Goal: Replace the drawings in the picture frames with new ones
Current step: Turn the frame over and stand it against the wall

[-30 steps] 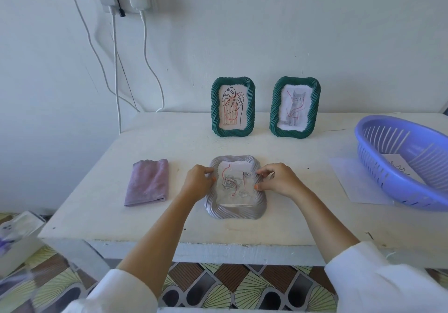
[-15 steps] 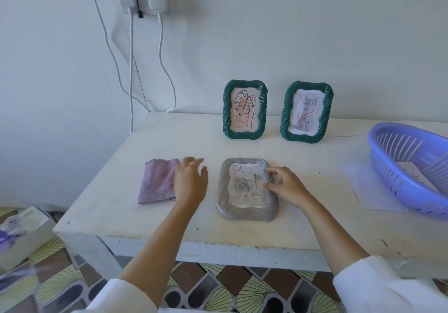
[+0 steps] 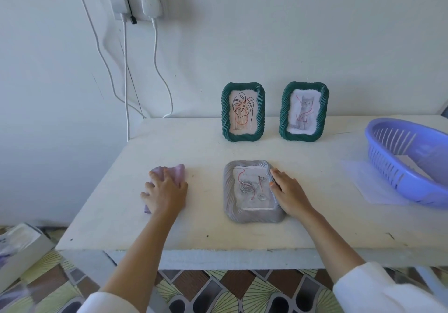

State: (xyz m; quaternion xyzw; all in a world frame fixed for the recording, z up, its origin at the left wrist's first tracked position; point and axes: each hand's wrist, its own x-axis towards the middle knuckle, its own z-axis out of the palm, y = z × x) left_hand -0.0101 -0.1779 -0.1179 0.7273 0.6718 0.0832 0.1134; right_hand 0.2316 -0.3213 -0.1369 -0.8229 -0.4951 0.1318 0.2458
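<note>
A grey ribbed picture frame [image 3: 229,191] lies flat near the table's front, with a face drawing [image 3: 252,189] in its window. My right hand [image 3: 289,193] rests flat on the frame's right edge, fingers on the rim. My left hand [image 3: 166,190] lies spread over a folded purple cloth [image 3: 178,173] to the frame's left. Two green frames stand at the back against the wall: the left green frame [image 3: 243,111] holds a leaf drawing, the right green frame [image 3: 303,111] holds a cat drawing.
A purple plastic basket [image 3: 409,159] with paper inside sits at the right on a white sheet [image 3: 363,179]. White cables [image 3: 126,74] hang from a wall socket at the left. The table's front edge runs just below my wrists.
My left hand left the grey frame and moved left onto the purple cloth. My right hand stayed at the frame's right edge. The view shifted slightly left.
</note>
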